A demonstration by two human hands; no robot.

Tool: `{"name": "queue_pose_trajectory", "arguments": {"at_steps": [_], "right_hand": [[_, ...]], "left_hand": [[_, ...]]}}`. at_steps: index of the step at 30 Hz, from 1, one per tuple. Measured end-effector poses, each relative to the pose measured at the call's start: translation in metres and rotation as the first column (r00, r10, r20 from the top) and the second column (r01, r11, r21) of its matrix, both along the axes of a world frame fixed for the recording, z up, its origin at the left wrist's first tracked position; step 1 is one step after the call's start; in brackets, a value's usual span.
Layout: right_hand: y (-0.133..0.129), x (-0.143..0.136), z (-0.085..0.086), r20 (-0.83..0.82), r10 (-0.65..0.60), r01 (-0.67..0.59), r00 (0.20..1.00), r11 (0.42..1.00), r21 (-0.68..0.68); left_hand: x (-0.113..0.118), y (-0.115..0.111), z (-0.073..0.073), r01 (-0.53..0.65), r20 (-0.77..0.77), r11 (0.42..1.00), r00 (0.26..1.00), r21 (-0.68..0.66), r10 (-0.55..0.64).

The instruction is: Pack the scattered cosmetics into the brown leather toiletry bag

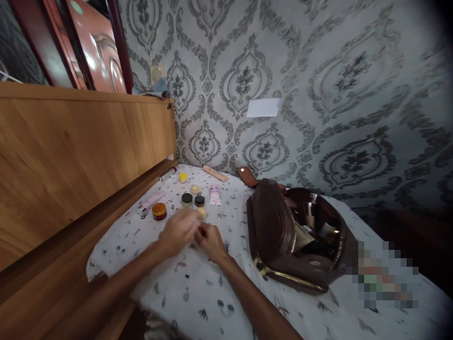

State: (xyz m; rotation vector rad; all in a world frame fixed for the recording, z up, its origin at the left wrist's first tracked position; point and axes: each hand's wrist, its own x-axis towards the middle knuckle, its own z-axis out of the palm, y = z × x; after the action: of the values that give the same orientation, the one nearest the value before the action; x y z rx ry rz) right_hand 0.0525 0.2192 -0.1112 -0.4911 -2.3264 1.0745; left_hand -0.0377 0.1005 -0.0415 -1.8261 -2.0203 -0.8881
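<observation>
My left hand [180, 230] and my right hand [211, 242] meet over the patterned white cloth [187, 283]. The fingers of both are bent together, the left somewhat smeared by motion; what they pinch, if anything, is hidden. Just beyond the fingertips shows a pale cream-coloured round piece [201, 213], partly covered. Close by stand a dark green-lidded jar [187, 199], a black-lidded jar [200, 200] and a small cream-coloured jar [195, 189]. Left of my left hand is an amber-lidded jar [159, 211]. A white-and-pink tube [214, 195] lies beyond my right hand.
An unzipped brown bag [271, 226] with items inside stands to the right. Farther back are a yellow-lidded jar [183, 177], a peach box [215, 173] and a brown case [247, 176]. A pink tube [152, 200] lies near the wooden panel [85, 156] on the left.
</observation>
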Motion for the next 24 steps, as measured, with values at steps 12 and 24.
{"name": "queue_pose_trajectory", "arguments": {"at_steps": [12, 24], "right_hand": [[-0.001, 0.004, -0.001, -0.052, 0.036, -0.038, 0.998, 0.998, -0.043], [-0.004, 0.007, 0.005, -0.179, -0.006, -0.003, 0.984, 0.999, -0.052]], "left_hand": [[-0.097, -0.043, -0.041, -0.391, 0.094, 0.889, 0.902, -0.237, 0.421], [-0.028, -0.006, -0.032, 0.015, 0.295, 0.976, 0.954, -0.217, 0.051]]}}
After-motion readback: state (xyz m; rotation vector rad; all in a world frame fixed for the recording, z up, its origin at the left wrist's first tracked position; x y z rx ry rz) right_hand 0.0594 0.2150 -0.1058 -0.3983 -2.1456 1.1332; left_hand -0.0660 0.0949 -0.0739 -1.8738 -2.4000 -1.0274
